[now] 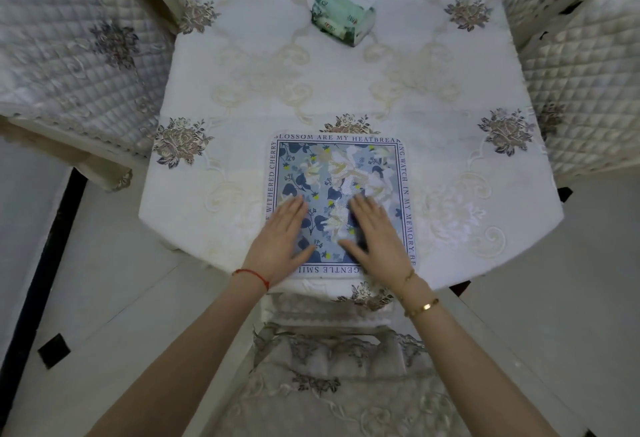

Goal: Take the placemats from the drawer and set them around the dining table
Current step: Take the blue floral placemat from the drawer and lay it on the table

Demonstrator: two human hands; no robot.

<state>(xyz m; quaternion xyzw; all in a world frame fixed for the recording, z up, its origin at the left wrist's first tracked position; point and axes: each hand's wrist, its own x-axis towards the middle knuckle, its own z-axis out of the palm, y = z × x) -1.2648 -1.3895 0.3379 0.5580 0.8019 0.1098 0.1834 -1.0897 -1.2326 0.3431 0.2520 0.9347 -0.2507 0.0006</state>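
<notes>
A square placemat (343, 173) with a blue floral print and a white lettered border lies flat at the near end of the dining table (346, 90), which wears a white embroidered cloth. My left hand (282, 239) rests palm down on the mat's near left part, fingers together and flat. My right hand (377, 232) lies palm down on its near right part, thumb spread. Neither hand grips anything. The mat's near edge reaches the table's front edge. No other placemat is in view.
A green tissue pack (343, 20) stands near the table's middle, farther away. Quilted covered chairs stand at the left (69, 55) and right (585, 83). A lace-covered chair (332, 377) is tucked right below my arms. Pale floor tiles lie at both sides.
</notes>
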